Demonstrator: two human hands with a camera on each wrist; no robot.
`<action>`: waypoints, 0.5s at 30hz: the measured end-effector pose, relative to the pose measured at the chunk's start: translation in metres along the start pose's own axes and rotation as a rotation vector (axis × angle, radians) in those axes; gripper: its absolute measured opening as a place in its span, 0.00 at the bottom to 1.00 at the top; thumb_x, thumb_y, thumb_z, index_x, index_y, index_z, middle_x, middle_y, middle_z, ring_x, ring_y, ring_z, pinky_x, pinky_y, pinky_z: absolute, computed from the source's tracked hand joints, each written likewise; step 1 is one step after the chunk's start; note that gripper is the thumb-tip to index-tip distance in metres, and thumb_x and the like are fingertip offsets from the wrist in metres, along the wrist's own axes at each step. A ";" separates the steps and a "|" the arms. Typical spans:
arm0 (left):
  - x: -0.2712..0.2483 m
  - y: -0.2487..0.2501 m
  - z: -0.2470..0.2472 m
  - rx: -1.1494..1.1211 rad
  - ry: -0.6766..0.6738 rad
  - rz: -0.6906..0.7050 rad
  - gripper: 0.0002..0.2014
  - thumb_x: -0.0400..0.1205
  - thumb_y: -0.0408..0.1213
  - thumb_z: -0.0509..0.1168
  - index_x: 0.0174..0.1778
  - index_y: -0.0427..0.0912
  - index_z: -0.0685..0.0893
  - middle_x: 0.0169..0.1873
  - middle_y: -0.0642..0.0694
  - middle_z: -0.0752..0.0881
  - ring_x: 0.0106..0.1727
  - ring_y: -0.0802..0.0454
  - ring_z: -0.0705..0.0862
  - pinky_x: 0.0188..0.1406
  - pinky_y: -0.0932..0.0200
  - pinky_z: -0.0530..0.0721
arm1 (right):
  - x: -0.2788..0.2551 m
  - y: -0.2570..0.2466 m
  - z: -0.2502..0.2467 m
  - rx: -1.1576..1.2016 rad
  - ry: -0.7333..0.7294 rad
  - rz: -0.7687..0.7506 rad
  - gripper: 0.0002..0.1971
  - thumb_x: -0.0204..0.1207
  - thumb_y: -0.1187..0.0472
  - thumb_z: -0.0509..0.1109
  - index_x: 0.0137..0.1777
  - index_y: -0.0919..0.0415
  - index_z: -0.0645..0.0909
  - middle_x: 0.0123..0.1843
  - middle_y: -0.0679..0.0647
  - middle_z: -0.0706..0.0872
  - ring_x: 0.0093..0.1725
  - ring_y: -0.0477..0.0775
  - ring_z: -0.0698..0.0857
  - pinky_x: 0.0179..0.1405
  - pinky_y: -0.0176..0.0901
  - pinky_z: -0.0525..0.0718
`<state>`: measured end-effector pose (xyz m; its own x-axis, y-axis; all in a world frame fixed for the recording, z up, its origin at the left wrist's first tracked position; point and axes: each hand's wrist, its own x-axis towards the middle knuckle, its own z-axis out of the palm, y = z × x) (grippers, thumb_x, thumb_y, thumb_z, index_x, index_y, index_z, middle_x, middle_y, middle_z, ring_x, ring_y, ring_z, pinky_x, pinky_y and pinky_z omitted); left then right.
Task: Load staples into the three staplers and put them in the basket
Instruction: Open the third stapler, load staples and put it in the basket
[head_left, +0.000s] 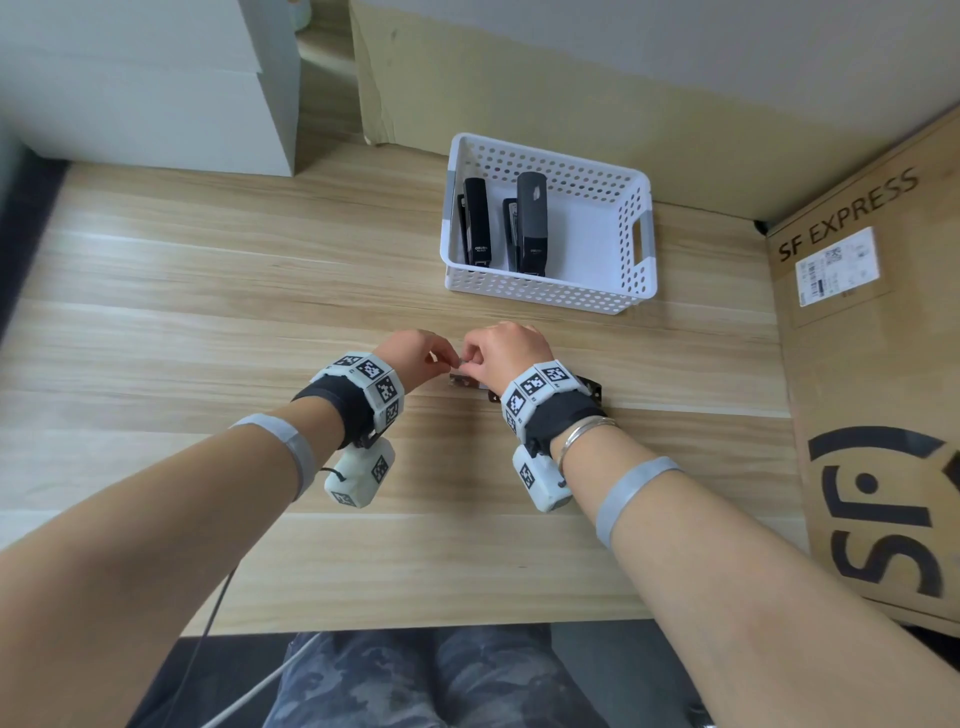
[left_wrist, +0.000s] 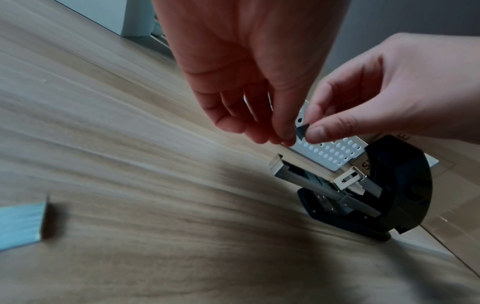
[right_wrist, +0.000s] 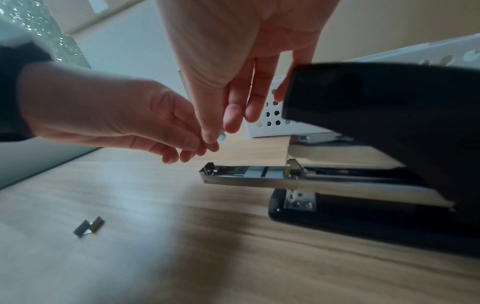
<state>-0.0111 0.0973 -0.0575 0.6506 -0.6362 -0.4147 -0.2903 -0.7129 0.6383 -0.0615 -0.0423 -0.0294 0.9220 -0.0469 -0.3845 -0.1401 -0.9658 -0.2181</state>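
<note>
A small strip of staples (left_wrist: 302, 131) hangs above the table, pinched from both sides by my left hand (left_wrist: 283, 135) and my right hand (left_wrist: 317, 131). In the head view the left hand (head_left: 434, 358) and right hand (head_left: 470, 361) meet fingertip to fingertip. Just below them a black stapler (right_wrist: 376, 102) lies swung open, its metal magazine (right_wrist: 246, 178) exposed with some staples inside. My right wrist hides most of this stapler (head_left: 592, 389) in the head view. The white perforated basket (head_left: 550, 301) holds a black stapler (head_left: 477, 221) and a grey-topped one (head_left: 532, 223).
Loose staple pieces (right_wrist: 88, 226) lie on the wooden table to the left of the open stapler, one strip (left_wrist: 20, 224) close to the left wrist camera. A large SF Express carton (head_left: 872, 364) walls the right side. White boxes (head_left: 156, 78) stand at the back left.
</note>
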 end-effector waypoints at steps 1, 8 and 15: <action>0.000 0.000 0.000 -0.015 0.008 0.001 0.09 0.79 0.33 0.65 0.53 0.38 0.87 0.53 0.39 0.88 0.53 0.43 0.85 0.48 0.64 0.73 | -0.001 0.001 0.000 0.024 0.004 0.008 0.09 0.76 0.48 0.71 0.49 0.51 0.85 0.49 0.46 0.89 0.53 0.52 0.85 0.53 0.44 0.79; 0.000 0.001 -0.002 -0.012 -0.007 0.043 0.10 0.79 0.30 0.64 0.54 0.40 0.87 0.54 0.39 0.87 0.52 0.42 0.86 0.50 0.62 0.75 | -0.001 0.002 0.003 0.154 -0.062 0.073 0.09 0.73 0.52 0.75 0.50 0.52 0.82 0.48 0.48 0.90 0.49 0.52 0.88 0.45 0.44 0.86; -0.001 -0.005 0.000 0.044 -0.041 0.002 0.12 0.79 0.30 0.63 0.56 0.40 0.85 0.55 0.39 0.87 0.52 0.42 0.85 0.50 0.64 0.73 | -0.002 -0.004 0.010 -0.115 -0.086 0.016 0.11 0.78 0.49 0.68 0.56 0.50 0.84 0.56 0.53 0.87 0.62 0.55 0.81 0.59 0.45 0.76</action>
<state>-0.0097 0.1019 -0.0604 0.6212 -0.6483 -0.4403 -0.3228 -0.7236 0.6101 -0.0664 -0.0359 -0.0370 0.8850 -0.0455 -0.4634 -0.1080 -0.9881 -0.1091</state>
